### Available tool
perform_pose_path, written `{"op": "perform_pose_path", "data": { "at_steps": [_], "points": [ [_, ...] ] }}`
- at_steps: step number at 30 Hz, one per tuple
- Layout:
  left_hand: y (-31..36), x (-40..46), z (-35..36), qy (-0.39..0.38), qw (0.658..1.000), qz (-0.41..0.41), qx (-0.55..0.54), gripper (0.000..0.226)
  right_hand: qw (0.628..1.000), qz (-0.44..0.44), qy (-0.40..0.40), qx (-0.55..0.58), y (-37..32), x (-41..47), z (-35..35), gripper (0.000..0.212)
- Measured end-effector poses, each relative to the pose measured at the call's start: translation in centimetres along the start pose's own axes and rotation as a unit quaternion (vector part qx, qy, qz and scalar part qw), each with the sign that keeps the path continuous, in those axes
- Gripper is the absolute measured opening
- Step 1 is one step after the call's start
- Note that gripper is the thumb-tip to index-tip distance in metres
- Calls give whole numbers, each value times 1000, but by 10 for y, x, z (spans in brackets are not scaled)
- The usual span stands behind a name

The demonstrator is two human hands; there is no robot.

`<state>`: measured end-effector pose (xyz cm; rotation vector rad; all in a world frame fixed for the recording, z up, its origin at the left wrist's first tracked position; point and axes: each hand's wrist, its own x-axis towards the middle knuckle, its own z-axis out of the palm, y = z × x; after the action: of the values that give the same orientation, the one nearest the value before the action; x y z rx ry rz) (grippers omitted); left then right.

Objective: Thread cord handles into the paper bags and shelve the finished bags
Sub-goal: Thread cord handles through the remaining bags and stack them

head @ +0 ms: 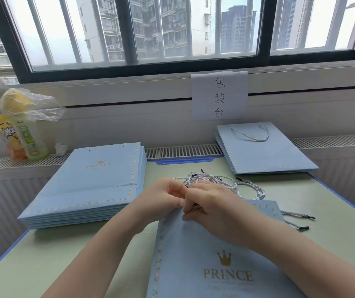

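A flat light-blue paper bag with a gold crown and "PRINCE" print lies in front of me on the green table. My left hand and my right hand meet at the bag's top edge, fingers curled and pinching there; a bit of striped cord shows under my right fingers. A heap of white-and-grey cords with black tips lies just beyond my hands. A tall stack of bags without handles sits at the left. A smaller stack with a cord handle on top sits at the back right.
Two more loose cords lie right of the bag. Drink bottles under a clear plastic bag stand on the radiator ledge at the left. A paper sign hangs below the window. The table has a blue rim.
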<state>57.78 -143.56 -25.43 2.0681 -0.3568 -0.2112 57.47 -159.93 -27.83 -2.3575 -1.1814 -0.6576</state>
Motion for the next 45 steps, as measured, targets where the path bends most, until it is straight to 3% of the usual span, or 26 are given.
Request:
{"op": "perform_pose_path", "data": {
  "at_steps": [9, 13, 18, 20, 24, 27, 31, 36, 45],
  "points": [
    [3, -1, 0, 6, 999, 11, -47, 17, 999, -6, 26, -34, -5, 3, -4, 17],
    [3, -1, -2, 8, 999, 10, -34, 11, 997, 51, 16, -48, -4, 2, -8, 20],
    [3, -1, -3, 10, 1000, 4, -3, 24, 987, 135, -58, -61, -8, 0, -14, 32],
    [5, -2, 0, 17, 999, 21, 32, 19, 985, 143, -69, -61, -9, 0, -14, 30],
    [9, -6, 0, 47, 972, 111, 202, 20, 989, 141, -42, -33, -11, 1, -16, 29],
    [12, -10, -6, 8, 987, 107, 119, 13, 989, 146, -21, 17, -10, 2, -22, 28],
    [9, -9, -8, -17, 983, 139, 120, 18, 988, 142, -16, 57, -5, 0, -24, 18],
    [12, -10, -10, -19, 984, 142, 107, 6, 990, 136, -13, 34, -4, -1, -25, 12],
    [16, -12, -12, -20, 996, 83, 19, 11, 996, 85, -22, -8, -7, -1, -29, 17]
  ]
}}
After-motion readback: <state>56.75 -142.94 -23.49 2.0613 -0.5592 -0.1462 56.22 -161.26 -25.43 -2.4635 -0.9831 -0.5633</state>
